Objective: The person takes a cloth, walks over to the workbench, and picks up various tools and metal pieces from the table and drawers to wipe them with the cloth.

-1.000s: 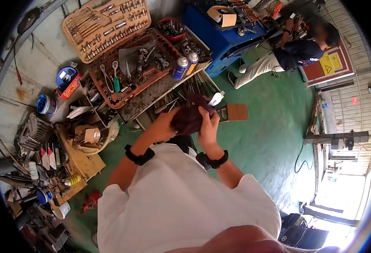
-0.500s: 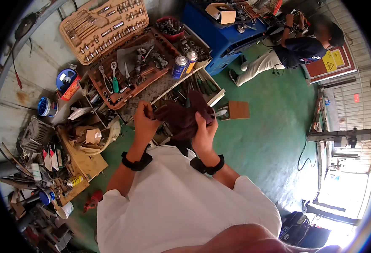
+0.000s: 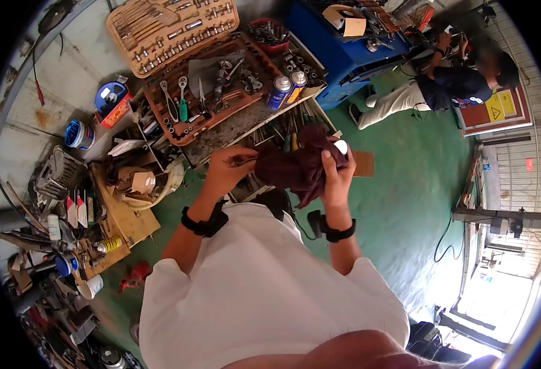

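Note:
A dark maroon cloth [image 3: 292, 167] is bunched between my two hands, above an open drawer of tools [image 3: 276, 133]. My left hand [image 3: 226, 173] is closed, its fingertips pinching the left end of the cloth. Wrapped round the right end of the cloth, my right hand [image 3: 339, 178] grips it with the thumb on top. A shiny white round end [image 3: 341, 146] pokes out of the cloth by my right fingers; the rest of that object is covered, so I cannot tell its kind.
An open socket-set case [image 3: 172, 37] with ratchets lies on the bench ahead, beside two spray cans [image 3: 279, 92]. A blue cabinet [image 3: 344, 61] stands beyond. At the upper right is another person [image 3: 449, 86]. A brown box [image 3: 363, 164] sits on the green floor.
Both hands and the cloth have shifted right in view, the right hand also rising slightly. The cloth is stretched wider, and the white end now faces me more. The view has moved a little.

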Demonstrator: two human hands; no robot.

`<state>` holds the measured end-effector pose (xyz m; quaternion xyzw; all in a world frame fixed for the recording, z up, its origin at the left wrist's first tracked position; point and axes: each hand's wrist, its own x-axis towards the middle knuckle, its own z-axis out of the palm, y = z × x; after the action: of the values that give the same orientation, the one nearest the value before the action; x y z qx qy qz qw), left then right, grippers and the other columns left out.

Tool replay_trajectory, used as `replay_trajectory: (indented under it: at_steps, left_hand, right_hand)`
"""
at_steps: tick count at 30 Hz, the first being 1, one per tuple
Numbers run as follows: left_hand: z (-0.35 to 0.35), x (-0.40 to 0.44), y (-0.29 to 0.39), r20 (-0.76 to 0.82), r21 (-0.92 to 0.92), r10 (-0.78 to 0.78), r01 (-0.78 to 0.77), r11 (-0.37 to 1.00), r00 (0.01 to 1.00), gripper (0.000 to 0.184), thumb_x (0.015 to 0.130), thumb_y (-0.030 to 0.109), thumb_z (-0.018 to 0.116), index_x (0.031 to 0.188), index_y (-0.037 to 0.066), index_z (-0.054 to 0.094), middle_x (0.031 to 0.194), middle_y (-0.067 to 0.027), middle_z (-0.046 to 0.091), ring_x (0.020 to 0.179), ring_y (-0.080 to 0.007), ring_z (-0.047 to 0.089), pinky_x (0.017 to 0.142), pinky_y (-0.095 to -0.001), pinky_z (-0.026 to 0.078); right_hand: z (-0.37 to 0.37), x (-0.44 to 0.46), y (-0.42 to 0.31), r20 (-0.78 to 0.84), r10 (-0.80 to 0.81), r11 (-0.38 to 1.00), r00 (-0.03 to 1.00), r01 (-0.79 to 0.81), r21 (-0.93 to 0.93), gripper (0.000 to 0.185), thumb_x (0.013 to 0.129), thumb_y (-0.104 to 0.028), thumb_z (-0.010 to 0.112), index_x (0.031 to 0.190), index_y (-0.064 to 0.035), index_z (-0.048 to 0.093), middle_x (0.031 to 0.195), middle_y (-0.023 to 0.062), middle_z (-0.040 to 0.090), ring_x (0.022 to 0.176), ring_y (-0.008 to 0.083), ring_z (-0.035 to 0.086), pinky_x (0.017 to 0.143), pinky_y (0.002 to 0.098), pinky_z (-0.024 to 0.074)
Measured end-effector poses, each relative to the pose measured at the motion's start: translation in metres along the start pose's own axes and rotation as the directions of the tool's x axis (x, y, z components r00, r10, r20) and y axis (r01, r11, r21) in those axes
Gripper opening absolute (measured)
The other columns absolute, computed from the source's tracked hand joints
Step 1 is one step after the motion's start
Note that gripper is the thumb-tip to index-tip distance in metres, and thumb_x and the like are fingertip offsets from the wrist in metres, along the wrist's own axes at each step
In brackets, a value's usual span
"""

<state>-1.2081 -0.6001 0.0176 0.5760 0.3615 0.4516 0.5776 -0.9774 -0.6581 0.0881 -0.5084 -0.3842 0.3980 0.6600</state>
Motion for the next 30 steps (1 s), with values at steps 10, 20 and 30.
replay_trajectory:
  at_steps: [10,20,30]
  left_hand:
    - [0.006,0.016,0.034,0.153,0.216,0.137,-0.168,0.962,0.979,0.012,0.079,0.005,0.079,0.088,-0.001,0.072,0.075,-0.0062,0.063,0.066,-0.0107,0.058,0.058,-0.0249,0.044]
    - [0.009,0.017,0.037,0.198,0.179,0.111,-0.148,0.973,0.974,0.017,0.083,0.019,0.079,0.094,0.006,0.077,0.077,-0.0058,0.062,0.066,-0.0152,0.057,0.060,-0.0291,0.045]
    - [0.000,0.011,0.043,0.219,0.307,0.053,-0.121,0.944,0.974,0.016,0.085,0.018,0.077,0.093,0.005,0.075,0.076,-0.0061,0.055,0.068,-0.0190,0.052,0.060,-0.0323,0.041]
  right_hand:
    - [0.006,0.008,-0.016,0.291,-0.008,0.955,0.957,0.093,-0.282,0.028,0.084,-0.010,0.077,0.109,-0.0022,0.066,0.087,-0.0008,0.064,0.078,0.0073,0.057,0.071,0.0235,0.0469]
    - [-0.069,0.040,-0.007,0.109,0.099,0.980,0.989,-0.116,0.162,0.027,0.092,-0.018,0.068,0.106,0.0052,0.067,0.097,0.0112,0.071,0.085,0.0180,0.067,0.078,0.0313,0.0547]
    - [-0.056,0.032,-0.024,0.476,-0.108,0.770,0.873,0.376,-0.515,0.062,0.065,-0.026,0.092,0.115,-0.0022,0.066,0.116,0.0117,0.064,0.107,0.0255,0.063,0.092,0.0363,0.0504]
